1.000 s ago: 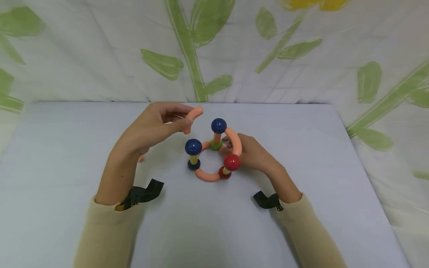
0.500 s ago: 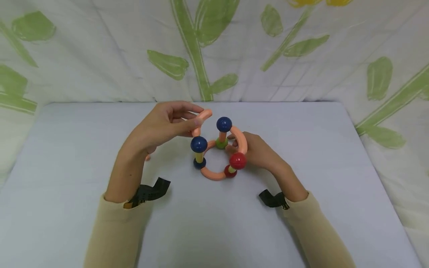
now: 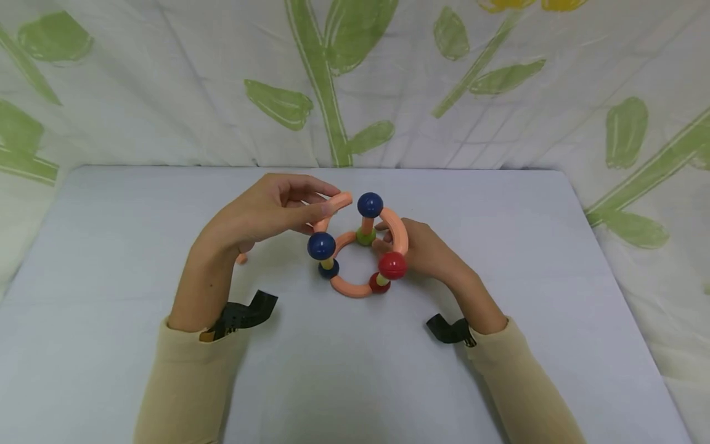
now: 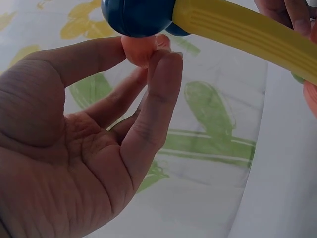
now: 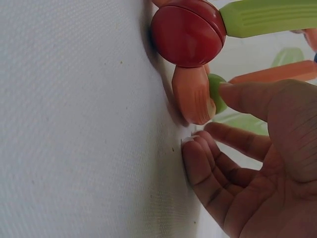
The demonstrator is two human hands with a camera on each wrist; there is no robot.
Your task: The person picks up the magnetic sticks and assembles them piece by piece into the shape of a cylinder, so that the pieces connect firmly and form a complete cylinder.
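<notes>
A toy frame of balls and rods stands on the table, with a ring of curved orange rods at its base. My left hand (image 3: pixel 277 209) pinches a loose curved orange rod (image 3: pixel 339 201) between thumb and fingertips. Its lower end meets the upper left blue ball (image 3: pixel 321 246), whose yellow rod (image 4: pixel 247 29) leans slightly left. The far blue ball (image 3: pixel 370 205) is joined to the upper red ball (image 3: pixel 392 266) by another curved rod (image 3: pixel 397 229). Low on the right, my right hand (image 3: pixel 418 250) holds the base's orange rod (image 5: pixel 192 94), thumb beside the green ball (image 5: pixel 217 91).
Another small orange piece (image 3: pixel 241 258) lies on the white table (image 3: pixel 344 370), partly hidden behind the left wrist. Black straps (image 3: pixel 246 313) are on both wrists. A white cloth with painted green leaves (image 3: pixel 280 103) hangs behind the table's far edge.
My left hand has brought the curved rod right and down to the upper left blue ball, which has tipped slightly left. The right hand stays at the base; the head view has shifted a little.
</notes>
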